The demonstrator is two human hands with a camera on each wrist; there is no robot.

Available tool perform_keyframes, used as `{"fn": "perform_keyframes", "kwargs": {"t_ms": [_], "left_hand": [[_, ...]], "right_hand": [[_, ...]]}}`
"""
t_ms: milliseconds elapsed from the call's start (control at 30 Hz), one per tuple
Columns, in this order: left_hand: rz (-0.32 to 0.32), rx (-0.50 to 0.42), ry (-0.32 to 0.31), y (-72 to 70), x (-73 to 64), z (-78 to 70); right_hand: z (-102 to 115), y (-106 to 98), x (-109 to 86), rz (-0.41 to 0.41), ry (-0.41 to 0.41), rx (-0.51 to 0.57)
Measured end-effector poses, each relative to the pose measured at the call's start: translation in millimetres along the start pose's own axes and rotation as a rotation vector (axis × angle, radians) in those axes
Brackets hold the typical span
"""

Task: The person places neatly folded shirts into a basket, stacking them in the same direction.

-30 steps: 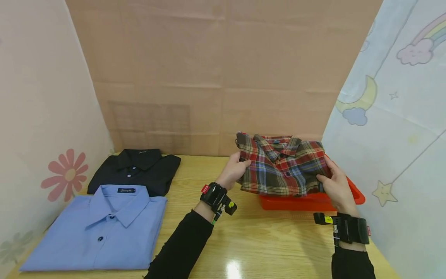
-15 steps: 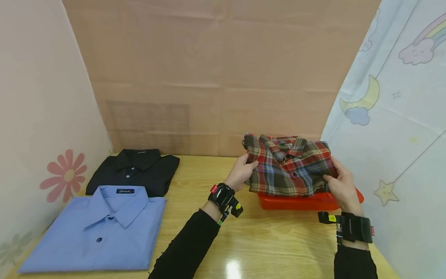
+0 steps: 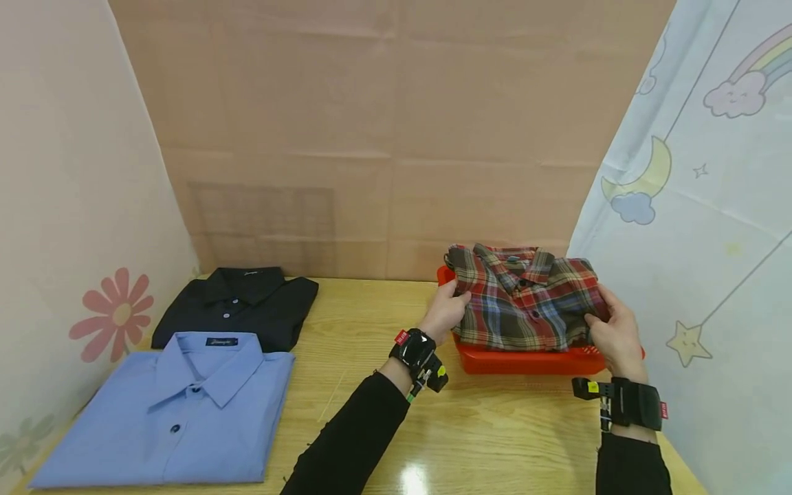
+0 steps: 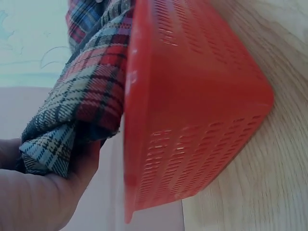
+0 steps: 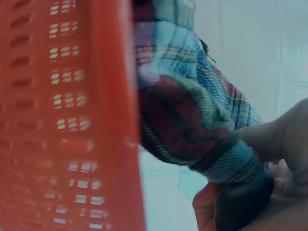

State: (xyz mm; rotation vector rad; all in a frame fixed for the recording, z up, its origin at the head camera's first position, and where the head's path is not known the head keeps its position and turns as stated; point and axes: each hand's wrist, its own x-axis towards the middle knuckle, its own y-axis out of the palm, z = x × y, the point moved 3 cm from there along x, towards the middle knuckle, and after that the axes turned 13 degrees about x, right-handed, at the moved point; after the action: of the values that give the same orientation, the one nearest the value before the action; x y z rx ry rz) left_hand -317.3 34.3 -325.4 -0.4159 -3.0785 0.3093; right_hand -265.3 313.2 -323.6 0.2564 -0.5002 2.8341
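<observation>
A folded plaid shirt in red, dark green and cream lies over the mouth of a red plastic basket, collar toward the back. My left hand pinches the shirt's left edge between thumb and fingers, and my right hand grips its right edge. In the left wrist view, the folded plaid cloth bulges at the basket's rim, with the left thumb and fingers around its corner. The right wrist view shows the right fingers curled round a fold of the shirt, just outside the perforated basket wall.
On the left of the wooden table a folded light blue shirt lies in front of a folded black shirt. A brown paper backdrop rises behind, and a patterned white sheet hangs close on the right.
Both hands have carried the plaid shirt right and slightly down over the basket. The basket's left rim now shows. The blue and black shirts stay put.
</observation>
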Motion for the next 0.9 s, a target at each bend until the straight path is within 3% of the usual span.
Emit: {"fn": "perform_keyframes", "kwargs": {"t_ms": [200, 400, 700, 900], "left_hand": [[-0.012, 0.103, 0.056, 14.2, 3.3, 2.4], [-0.035, 0.245, 0.060, 22.2, 2.9, 5.7], [-0.040, 0.712, 0.150, 33.2, 4.3, 1.8], [-0.085, 1.017, 0.192, 38.7, 8.8, 7.9]], "right_hand": [[-9, -5, -0.8, -0.057, 0.005, -0.138], [-14, -7, 0.3, -0.083, 0.008, -0.237], [-18, -7, 0.1, -0.077, 0.023, -0.262], [-20, -7, 0.8, -0.044, 0.038, -0.281]]}}
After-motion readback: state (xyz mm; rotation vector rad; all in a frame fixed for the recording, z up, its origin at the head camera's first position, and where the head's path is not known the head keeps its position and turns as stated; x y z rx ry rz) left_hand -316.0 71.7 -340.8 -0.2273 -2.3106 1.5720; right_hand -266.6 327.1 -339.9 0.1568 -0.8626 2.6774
